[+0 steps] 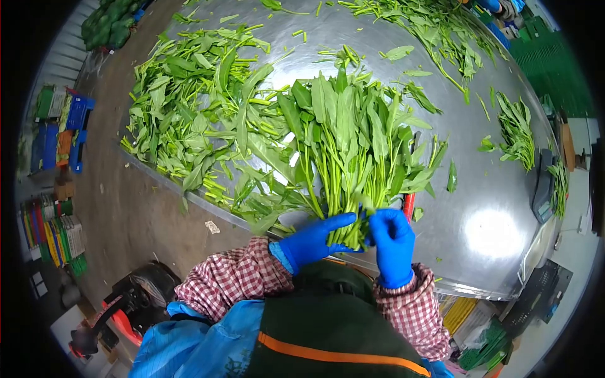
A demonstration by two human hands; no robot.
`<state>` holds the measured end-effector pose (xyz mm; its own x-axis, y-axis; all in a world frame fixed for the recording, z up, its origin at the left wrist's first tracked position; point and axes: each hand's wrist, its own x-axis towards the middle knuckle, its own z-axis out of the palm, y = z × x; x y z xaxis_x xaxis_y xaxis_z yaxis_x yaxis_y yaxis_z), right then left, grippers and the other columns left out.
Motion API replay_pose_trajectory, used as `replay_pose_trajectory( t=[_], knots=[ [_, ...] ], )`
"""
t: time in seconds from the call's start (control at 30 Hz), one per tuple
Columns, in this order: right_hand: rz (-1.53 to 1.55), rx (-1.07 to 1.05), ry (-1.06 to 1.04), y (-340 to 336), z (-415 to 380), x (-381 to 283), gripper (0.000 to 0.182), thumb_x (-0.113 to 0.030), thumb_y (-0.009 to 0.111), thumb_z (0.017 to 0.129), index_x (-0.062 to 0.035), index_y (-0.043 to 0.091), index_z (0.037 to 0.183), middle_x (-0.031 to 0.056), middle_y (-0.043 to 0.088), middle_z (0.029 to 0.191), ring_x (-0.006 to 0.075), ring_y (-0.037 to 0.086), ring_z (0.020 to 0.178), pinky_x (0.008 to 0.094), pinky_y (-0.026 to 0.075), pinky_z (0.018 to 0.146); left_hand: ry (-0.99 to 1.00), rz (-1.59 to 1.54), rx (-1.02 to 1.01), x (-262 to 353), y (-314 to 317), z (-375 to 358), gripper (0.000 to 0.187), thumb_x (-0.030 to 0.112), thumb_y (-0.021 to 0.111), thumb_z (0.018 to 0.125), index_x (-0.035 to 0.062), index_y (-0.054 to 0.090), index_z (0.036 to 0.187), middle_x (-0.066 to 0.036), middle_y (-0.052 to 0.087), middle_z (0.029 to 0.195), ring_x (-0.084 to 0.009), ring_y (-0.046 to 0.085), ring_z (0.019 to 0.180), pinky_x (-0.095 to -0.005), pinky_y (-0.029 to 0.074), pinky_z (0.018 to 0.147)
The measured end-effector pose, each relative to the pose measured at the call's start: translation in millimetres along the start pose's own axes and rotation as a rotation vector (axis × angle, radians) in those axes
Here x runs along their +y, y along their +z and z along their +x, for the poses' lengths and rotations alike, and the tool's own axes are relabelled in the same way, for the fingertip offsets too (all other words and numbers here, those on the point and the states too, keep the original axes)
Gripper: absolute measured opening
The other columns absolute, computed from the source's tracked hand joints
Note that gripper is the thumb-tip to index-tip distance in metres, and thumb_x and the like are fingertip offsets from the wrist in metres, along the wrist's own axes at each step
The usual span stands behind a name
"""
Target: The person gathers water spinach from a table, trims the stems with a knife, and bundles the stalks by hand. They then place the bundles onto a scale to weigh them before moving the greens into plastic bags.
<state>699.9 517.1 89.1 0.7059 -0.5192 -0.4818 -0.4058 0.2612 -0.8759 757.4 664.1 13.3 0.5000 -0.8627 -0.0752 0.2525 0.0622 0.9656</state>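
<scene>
My left hand (312,242), in a blue glove, is wrapped round the stem ends of a large bunch of leafy greens (346,151). The leaves of the bunch point away from me over the metal table (472,189). At the right side of the stems is my right hand (391,236), also gloved in blue, with its thumb and fingers pinched together. A small blurred piece of green shows by its fingertips; what the pinch holds is too small to make out. Just right of the bunch lies a red handle (409,206), partly under leaves.
Loose greens (176,113) cover the table's left part. More greens (435,31) lie at the far right, with a small bunch (517,129) near a dark device (543,189) at the right edge. A co-worker's arm (507,7) shows at the top right.
</scene>
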Motion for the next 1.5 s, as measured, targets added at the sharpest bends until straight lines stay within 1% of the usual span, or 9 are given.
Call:
replay_pose_trajectory(
  t=[0.07, 0.23, 0.33, 0.4, 0.5, 0.67, 1.1, 1.3, 1.5],
  knots=[
    [-0.231, -0.197, -0.056, -4, -16, -1, 0.007, -0.004, 0.06, 0.077, -0.0024, 0.057, 0.083, -0.0006, 0.053, 0.061, 0.0031, 0.049, 0.058, 0.0178, 0.037, 0.051, 0.028, 0.164, -0.007, 5, 4, 5, 0.044, 0.0, 0.055, 0.079, 0.0022, 0.04, 0.12, -0.012, 0.049, 0.115, -0.0252, 0.048, 0.108, -0.0372, 0.04, 0.091],
    [0.063, -0.83, -0.034, -19, -16, -35, 0.012, -0.011, 0.055, 0.081, -0.0009, 0.056, 0.087, 0.0061, 0.058, 0.075, 0.0118, 0.055, 0.063, 0.0236, 0.043, 0.058, -0.656, -0.859, 0.22, 30, 14, 24, 0.036, 0.02, 0.045, 0.088, 0.0033, 0.043, 0.12, -0.006, 0.055, 0.106, -0.0164, 0.054, 0.094, -0.0316, 0.045, 0.079],
    [0.838, 0.046, -0.088, -25, 9, -22, 0.042, -0.021, 0.055, 0.08, -0.0043, 0.043, 0.117, 0.0052, 0.056, 0.104, 0.0134, 0.053, 0.09, 0.0276, 0.041, 0.079, -0.529, -0.784, 0.199, 31, 15, 21, 0.04, 0.023, 0.049, 0.086, 0.0024, 0.042, 0.12, -0.007, 0.055, 0.106, -0.016, 0.055, 0.087, -0.0314, 0.045, 0.076],
    [0.47, 0.063, 0.246, -39, 13, 8, 0.049, -0.024, 0.056, 0.079, -0.0064, 0.04, 0.122, 0.0045, 0.053, 0.108, 0.013, 0.051, 0.096, 0.0298, 0.041, 0.081, -0.538, -0.592, 0.122, 18, 15, 25, 0.04, 0.023, 0.049, 0.086, 0.0001, 0.042, 0.118, -0.011, 0.053, 0.105, -0.0168, 0.055, 0.089, -0.0322, 0.045, 0.077],
    [0.425, -0.184, 0.176, 5, -13, 52, 0.056, -0.006, 0.062, 0.076, -0.0051, 0.034, 0.125, 0.0051, 0.042, 0.121, 0.0165, 0.041, 0.109, 0.0324, 0.033, 0.093, 0.003, 0.759, 0.08, 20, 35, 28, 0.037, 0.009, 0.048, 0.079, -0.0037, 0.042, 0.113, -0.023, 0.046, 0.11, -0.0277, 0.054, 0.087, -0.0367, 0.045, 0.074],
    [0.992, -0.141, 0.529, -5, -3, 56, 0.041, -0.018, 0.054, 0.083, -0.0052, 0.041, 0.121, 0.0089, 0.049, 0.115, 0.0196, 0.048, 0.104, 0.034, 0.038, 0.091, -0.187, 1.421, -0.13, 52, 55, 18, 0.055, 0.017, 0.057, 0.072, -0.0073, 0.036, 0.116, -0.034, 0.034, 0.12, -0.0462, 0.043, 0.097, -0.0475, 0.04, 0.082],
    [1.135, -0.21, 0.57, -23, -4, 68, 0.035, -0.012, 0.047, 0.084, -0.0009, 0.043, 0.117, 0.0144, 0.053, 0.109, 0.0257, 0.053, 0.099, 0.0383, 0.043, 0.086, 0.039, 0.857, 0.045, 75, 31, 19, 0.051, 0.031, 0.063, 0.076, 0.008, 0.045, 0.117, -0.021, 0.046, 0.115, -0.0307, 0.05, 0.099, -0.035, 0.041, 0.084],
    [1.075, -0.202, 0.566, -23, -8, 62, 0.036, -0.006, 0.048, 0.082, 0.0011, 0.042, 0.117, 0.0159, 0.053, 0.108, 0.0273, 0.053, 0.098, 0.0391, 0.043, 0.087, -0.544, 0.032, 0.244, 27, 15, 47, 0.029, 0.018, 0.062, 0.078, -0.002, 0.055, 0.099, -0.001, 0.057, 0.075, -0.0078, 0.052, 0.065, -0.0218, 0.044, 0.061],
    [1.166, -0.178, 0.509, -24, -10, 55, 0.035, -0.007, 0.049, 0.083, 0.0009, 0.042, 0.117, 0.015, 0.053, 0.109, 0.0266, 0.054, 0.097, 0.0397, 0.043, 0.086, -0.536, -0.289, 0.411, 36, 32, 35, 0.019, 0.013, 0.061, 0.079, 0.0009, 0.058, 0.094, -0.002, 0.06, 0.078, -0.0066, 0.054, 0.069, -0.0197, 0.043, 0.061]
  ],
)
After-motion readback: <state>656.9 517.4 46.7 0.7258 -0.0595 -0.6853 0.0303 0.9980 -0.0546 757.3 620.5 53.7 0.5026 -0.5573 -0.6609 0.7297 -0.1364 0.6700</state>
